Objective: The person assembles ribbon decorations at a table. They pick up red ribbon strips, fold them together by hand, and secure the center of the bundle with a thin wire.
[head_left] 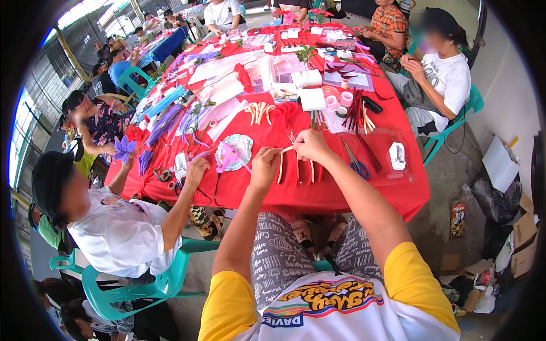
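Above the near edge of the red-covered table, my left hand and my right hand pinch a short cream strip between them; it looks like a pipe cleaner. Fingers of both hands are closed, and their tips hide the strip's ends. Under my hands, several cream and red strips lie on the cloth. Blue-handled scissors rest just right of my right hand, beside long dark red strips. Farther off, bent cream strips lie in a bunch.
A person at my left holds a purple flower; another person sits at the right. A plate with pink pieces is left of my hands. Pink tape rolls and a white box stand ahead on the red tablecloth.
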Demonstrator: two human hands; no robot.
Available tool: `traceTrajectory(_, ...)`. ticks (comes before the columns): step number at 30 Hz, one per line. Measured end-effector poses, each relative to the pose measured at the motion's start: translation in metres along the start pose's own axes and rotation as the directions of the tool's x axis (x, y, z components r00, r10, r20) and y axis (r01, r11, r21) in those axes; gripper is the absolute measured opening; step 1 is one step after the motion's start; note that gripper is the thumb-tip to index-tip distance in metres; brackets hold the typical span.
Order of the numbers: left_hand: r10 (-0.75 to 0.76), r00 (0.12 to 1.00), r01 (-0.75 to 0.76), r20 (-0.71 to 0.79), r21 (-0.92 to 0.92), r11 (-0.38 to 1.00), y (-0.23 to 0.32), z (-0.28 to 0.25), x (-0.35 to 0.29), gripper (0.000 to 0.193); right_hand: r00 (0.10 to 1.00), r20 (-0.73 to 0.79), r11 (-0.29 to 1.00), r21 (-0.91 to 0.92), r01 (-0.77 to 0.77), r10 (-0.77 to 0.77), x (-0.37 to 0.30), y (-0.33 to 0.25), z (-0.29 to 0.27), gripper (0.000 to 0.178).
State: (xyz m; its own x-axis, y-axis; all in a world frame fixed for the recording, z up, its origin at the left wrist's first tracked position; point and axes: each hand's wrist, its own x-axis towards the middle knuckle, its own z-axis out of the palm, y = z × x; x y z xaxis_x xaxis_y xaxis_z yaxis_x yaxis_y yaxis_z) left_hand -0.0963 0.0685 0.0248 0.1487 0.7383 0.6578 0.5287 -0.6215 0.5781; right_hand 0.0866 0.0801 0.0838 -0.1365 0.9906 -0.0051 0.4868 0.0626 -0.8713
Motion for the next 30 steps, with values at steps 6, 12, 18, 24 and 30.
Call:
traceTrajectory(6, -0.01, 0.999, 0.01, 0.051, -0.006, 1.0, 0.014, -0.015, 0.004, 0.012, 0.999, 0.036, 0.999, -0.027, 0.026, -0.025, -0.011, -0.02, -0.038, 0.009)
traceTrajectory(12, 0.01, 0.988, -0.022, 0.154, 0.076, 0.997, 0.035, -0.033, -0.002, 0.012, 0.997, 0.017, 0.977, -0.198, 0.081, -0.079, -0.037, -0.03, -0.064, 0.014)
traceTrajectory(18, -0.309, 0.845, 0.453, 0.436, -0.276, 0.848, 0.072, -0.036, -0.007, 0.014, 0.989, 0.066, 0.985, -0.105, 0.135, -0.128, -0.066, -0.055, -0.076, 0.013)
traceTrajectory(24, -0.344, 0.795, 0.566, 0.5, -0.406, 0.718, 0.109, -0.042, -0.002, 0.014, 0.977, -0.004, 0.971, -0.111, 0.21, -0.212, -0.087, -0.063, -0.084, 0.012)
traceTrajectory(30, -0.345, 0.781, 0.6, 0.521, -0.469, 0.649, 0.13, -0.039, -0.002, 0.011, 0.951, -0.082, 0.943, -0.181, 0.279, -0.298, -0.106, -0.065, -0.086, 0.012)
